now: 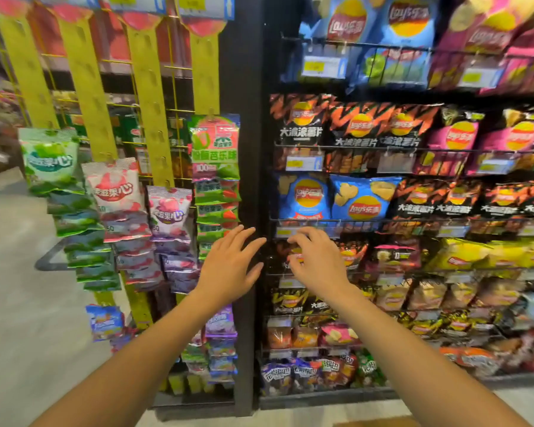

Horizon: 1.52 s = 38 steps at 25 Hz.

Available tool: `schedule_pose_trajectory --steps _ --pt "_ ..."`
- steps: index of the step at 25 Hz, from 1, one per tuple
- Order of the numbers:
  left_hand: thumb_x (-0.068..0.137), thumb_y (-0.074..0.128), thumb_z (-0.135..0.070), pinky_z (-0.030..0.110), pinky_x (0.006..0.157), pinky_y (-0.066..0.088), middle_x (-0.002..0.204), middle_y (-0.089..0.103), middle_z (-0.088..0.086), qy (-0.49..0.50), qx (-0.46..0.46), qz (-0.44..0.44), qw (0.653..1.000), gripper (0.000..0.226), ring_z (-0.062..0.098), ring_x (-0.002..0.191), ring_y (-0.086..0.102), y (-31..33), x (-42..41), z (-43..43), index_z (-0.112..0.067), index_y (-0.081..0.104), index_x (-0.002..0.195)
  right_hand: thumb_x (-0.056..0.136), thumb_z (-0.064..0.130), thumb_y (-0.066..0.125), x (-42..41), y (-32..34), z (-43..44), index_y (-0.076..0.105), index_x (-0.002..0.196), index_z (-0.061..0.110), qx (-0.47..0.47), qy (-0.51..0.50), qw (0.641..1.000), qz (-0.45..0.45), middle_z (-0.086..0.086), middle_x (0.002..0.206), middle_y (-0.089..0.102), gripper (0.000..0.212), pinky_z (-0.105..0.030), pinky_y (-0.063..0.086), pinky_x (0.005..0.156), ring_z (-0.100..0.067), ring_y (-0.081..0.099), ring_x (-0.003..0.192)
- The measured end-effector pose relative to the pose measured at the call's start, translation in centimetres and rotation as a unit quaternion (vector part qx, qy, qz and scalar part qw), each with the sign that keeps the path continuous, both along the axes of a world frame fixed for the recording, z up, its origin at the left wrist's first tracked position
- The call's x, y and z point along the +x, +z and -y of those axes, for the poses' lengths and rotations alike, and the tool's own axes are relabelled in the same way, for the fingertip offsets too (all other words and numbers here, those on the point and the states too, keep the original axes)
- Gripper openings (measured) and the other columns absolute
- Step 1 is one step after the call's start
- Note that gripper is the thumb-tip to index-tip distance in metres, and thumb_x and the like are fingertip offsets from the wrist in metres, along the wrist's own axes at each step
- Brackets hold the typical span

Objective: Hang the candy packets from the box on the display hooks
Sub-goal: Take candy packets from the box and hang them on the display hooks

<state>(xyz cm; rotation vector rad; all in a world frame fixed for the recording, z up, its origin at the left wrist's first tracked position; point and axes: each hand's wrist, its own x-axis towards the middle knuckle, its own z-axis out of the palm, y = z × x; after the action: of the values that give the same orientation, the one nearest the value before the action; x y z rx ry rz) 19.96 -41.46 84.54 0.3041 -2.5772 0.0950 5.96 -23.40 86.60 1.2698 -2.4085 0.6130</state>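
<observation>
A grey floor point(13, 303) is lying open to the left of the display, with only a dark curved bar point(48, 257) sticking out over it. A black post point(247, 118) is running from top to bottom and splitting the view. On its left, yellow strips point(148, 103) are hanging side by side in front of a wire grid, their upper lengths bare, with narrow gaps showing between them.

The candy packets are hanging in overlapping columns on the lower parts of these strips: a green column point(48, 158) at the far left, a pink column point(114, 192) next to it, a purple column point(168, 211) after that, and a green-and-pink column point(215, 146) just beside the post. Blue packets point(104, 322) are hanging lower down, near the floor.

To the right of the post, black wire shelves point(352, 221) are holding chip bags point(361, 201) packed edge to edge, row upon row.

Both forearms are reaching up from the bottom of the view. The left hand point(228, 266) is hovering in front of the post with its fingers straight and spread apart, gripping nothing. The right hand point(315, 260) is hovering just beside it, in front of the wire shelves, palm away, fingers loosely bent, with nothing visible between them. The two hands are near each other but not touching. A brown cardboard edge point(376, 423) is showing at the bottom border; too little of it is in view to tell what it is.
</observation>
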Motion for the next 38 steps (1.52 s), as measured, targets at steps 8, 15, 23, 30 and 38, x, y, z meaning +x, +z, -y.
schedule_pose_trajectory --steps 8,15,23,30,38 --pt "0.096 0.061 -0.049 0.053 0.111 0.045 0.156 0.048 0.006 -0.129 0.024 0.074 0.989 0.056 0.033 0.149 0.040 -6.8 -12.0 -16.8 -0.026 0.054 0.148 0.094 0.037 0.065 -8.7 -5.8 -20.2 0.063 0.130 0.023 0.050 -0.160 0.985 0.053 -0.001 0.142 0.053 0.038 -0.045 0.051 0.101 -0.026 0.049 0.134" --pt "0.100 0.052 -0.054 0.052 0.117 0.041 0.161 0.042 0.006 -0.231 0.032 0.153 0.960 0.058 0.032 0.152 0.035 -17.5 -19.6 -26.9 -0.031 0.045 0.153 0.094 0.042 0.063 -12.2 -17.0 -32.6 0.060 0.132 0.023 0.093 -0.274 0.947 0.136 -0.001 0.139 0.053 0.043 -0.044 0.051 0.101 -0.026 0.049 0.130" --pt "0.095 0.058 -0.052 0.053 0.110 0.046 0.157 0.048 0.006 -0.342 0.041 0.255 0.904 0.057 0.032 0.147 0.043 -38.9 -23.8 -34.1 -0.028 0.052 0.147 0.090 0.039 0.054 -11.2 -38.8 -41.4 0.063 0.127 0.023 0.128 -0.365 0.886 0.257 -0.003 0.131 0.056 0.042 -0.043 0.051 0.098 -0.028 0.054 0.123" --pt "0.099 0.052 -0.054 0.052 0.115 0.040 0.161 0.044 0.005 -0.386 0.039 0.315 0.866 0.056 0.032 0.149 0.041 -58.2 -24.7 -36.5 -0.031 0.049 0.150 0.093 0.041 0.060 -8.8 -58.9 -43.6 0.061 0.134 0.024 0.166 -0.389 0.842 0.334 -0.004 0.129 0.057 0.045 -0.039 0.051 0.094 -0.028 0.055 0.123" --pt "0.102 0.050 -0.050 0.046 0.120 0.032 0.165 0.036 -0.001 -0.435 0.086 0.327 0.834 0.056 0.025 0.150 0.036 -77.6 -24.9 -37.1 -0.032 0.042 0.155 0.090 0.042 0.061 -7.4 -81.0 -43.6 0.058 0.133 0.024 0.222 -0.370 0.812 0.392 -0.005 0.131 0.056 0.047 -0.043 0.055 0.089 -0.031 0.058 0.119"
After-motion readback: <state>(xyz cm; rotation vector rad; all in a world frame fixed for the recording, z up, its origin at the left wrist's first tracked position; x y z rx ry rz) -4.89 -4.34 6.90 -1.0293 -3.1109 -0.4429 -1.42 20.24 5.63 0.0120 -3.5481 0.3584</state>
